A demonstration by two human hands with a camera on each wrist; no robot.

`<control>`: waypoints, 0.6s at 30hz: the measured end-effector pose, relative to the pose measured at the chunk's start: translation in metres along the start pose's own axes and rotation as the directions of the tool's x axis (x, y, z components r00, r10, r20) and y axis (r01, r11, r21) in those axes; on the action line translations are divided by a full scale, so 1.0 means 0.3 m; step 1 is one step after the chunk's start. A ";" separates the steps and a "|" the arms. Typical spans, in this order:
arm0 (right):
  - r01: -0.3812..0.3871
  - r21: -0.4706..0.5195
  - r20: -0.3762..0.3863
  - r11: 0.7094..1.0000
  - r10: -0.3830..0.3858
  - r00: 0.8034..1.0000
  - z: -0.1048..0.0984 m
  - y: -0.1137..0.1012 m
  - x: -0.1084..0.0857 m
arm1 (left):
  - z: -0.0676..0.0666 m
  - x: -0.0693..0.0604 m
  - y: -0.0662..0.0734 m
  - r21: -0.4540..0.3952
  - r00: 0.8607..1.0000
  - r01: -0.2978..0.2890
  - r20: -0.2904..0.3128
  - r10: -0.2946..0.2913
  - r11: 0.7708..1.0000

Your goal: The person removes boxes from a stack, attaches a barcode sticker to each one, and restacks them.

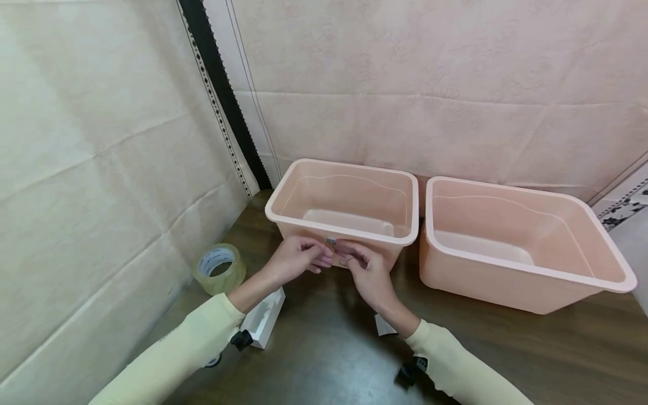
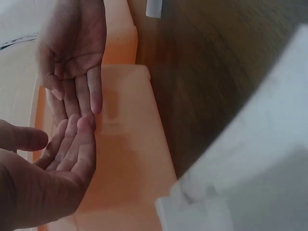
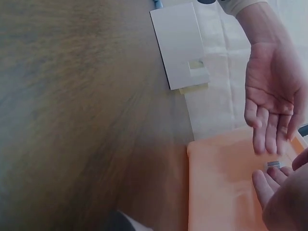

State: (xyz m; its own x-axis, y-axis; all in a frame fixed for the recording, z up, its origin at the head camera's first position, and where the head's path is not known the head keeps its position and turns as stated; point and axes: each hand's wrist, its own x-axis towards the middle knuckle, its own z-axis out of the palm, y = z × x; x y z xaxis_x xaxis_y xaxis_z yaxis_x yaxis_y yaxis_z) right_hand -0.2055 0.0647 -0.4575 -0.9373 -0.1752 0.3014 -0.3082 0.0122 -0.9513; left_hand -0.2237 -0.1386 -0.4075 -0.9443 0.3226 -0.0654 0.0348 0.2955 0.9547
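Left hand (image 1: 296, 259) and right hand (image 1: 369, 275) closely flank the barcode label (image 3: 273, 164).

Beyond the grip rises a pinkish-beige fabric sheet (image 1: 430, 67), faintly embossed with a pattern and crossed by a long horizontal fold line. Left of the grip hangs a paler, cream fabric sheet (image 1: 96, 135), creased in several places and meeting the tabletop's edge. In the far-left corner beyond the grip, a black band (image 1: 225, 93) slants down between them, edged by a strip of small dark motifs (image 1: 215, 107). Far right of the grip, a white border (image 1: 628, 205) carries black print. Below the grip spreads a dark brown wood-grain tabletop (image 1: 314, 343), where light leaves a soft, whitish glare (image 1: 349, 371) on the near side.
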 end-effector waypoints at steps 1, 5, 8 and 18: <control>-0.004 0.007 0.003 1.000 0.004 1.000 0.000 0.000 -0.001 | 0.004 0.003 0.000 -0.022 1.000 -0.006 0.023 0.007 1.000; -0.019 0.025 0.008 1.000 0.019 1.000 -0.006 0.002 -0.007 | 0.009 0.013 0.000 -0.085 0.998 -0.013 0.063 0.019 0.996; -0.027 0.031 0.005 0.999 0.027 1.000 -0.018 0.003 -0.012 | 0.006 0.023 -0.002 -0.083 0.998 -0.019 0.063 0.024 0.996; -0.159 0.047 0.081 0.986 0.155 0.985 -0.129 -0.029 -0.079 | -0.023 0.038 -0.012 0.021 0.998 -0.059 0.005 0.059 0.998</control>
State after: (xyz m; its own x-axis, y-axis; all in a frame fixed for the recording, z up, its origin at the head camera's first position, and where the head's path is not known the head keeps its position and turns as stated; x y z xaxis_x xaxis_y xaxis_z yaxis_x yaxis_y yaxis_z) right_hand -0.1869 0.1067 -0.4537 -0.9574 -0.2502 0.1443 -0.1475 -0.0060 -0.9890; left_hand -0.2368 -0.1423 -0.4098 -0.9388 0.3442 -0.0108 0.0972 0.2949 0.9506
